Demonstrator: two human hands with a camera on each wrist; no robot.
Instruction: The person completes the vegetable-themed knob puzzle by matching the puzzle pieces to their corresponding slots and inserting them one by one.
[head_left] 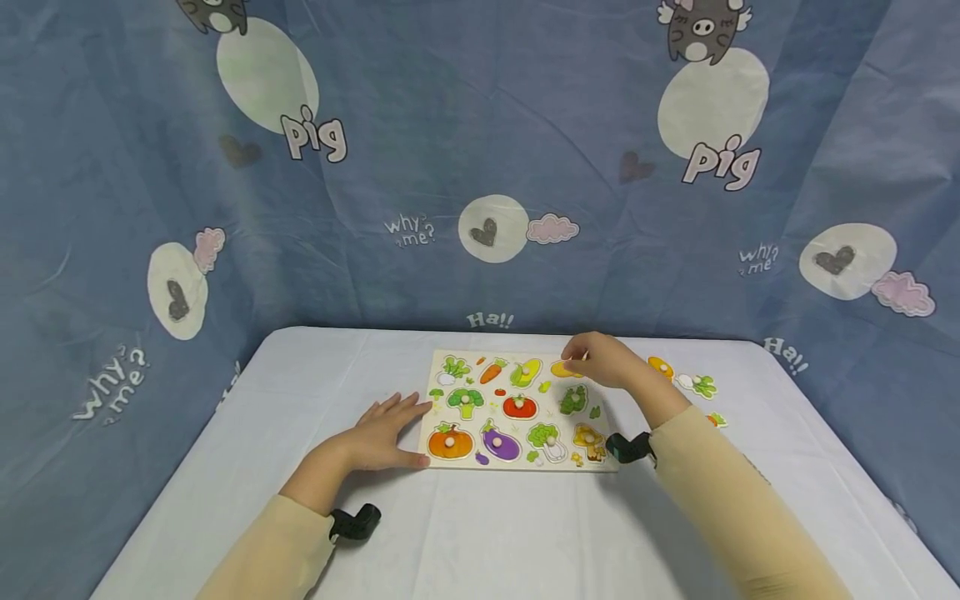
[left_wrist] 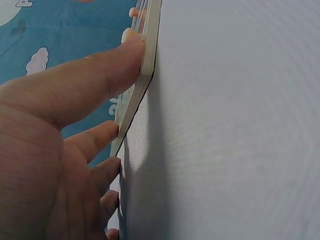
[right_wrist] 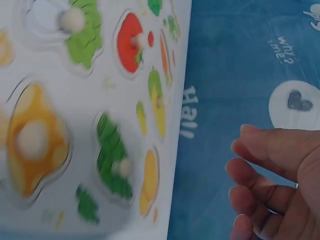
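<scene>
A flat vegetable knob puzzle board (head_left: 491,429) lies on the table, its knobbed pieces including an orange pumpkin (head_left: 450,443), a purple eggplant (head_left: 501,443) and a red tomato (head_left: 520,407). My left hand (head_left: 386,437) rests at the board's left side with fingers spread, the thumb (left_wrist: 122,65) touching the board's near corner. Above the far right corner hovers my right hand (head_left: 606,358), fingers loosely bent, nothing between thumb and fingertips in the right wrist view. Close by is a yellow potato-shaped spot (right_wrist: 149,182) on the board, showing no knob.
Right of the board lie loose pieces: a yellow-orange one (head_left: 660,367), a white radish with green leaves (head_left: 697,384) and a small orange-and-green one (head_left: 717,420), partly behind the right sleeve. A blue patterned cloth (head_left: 420,283) hangs behind the white table (head_left: 487,533).
</scene>
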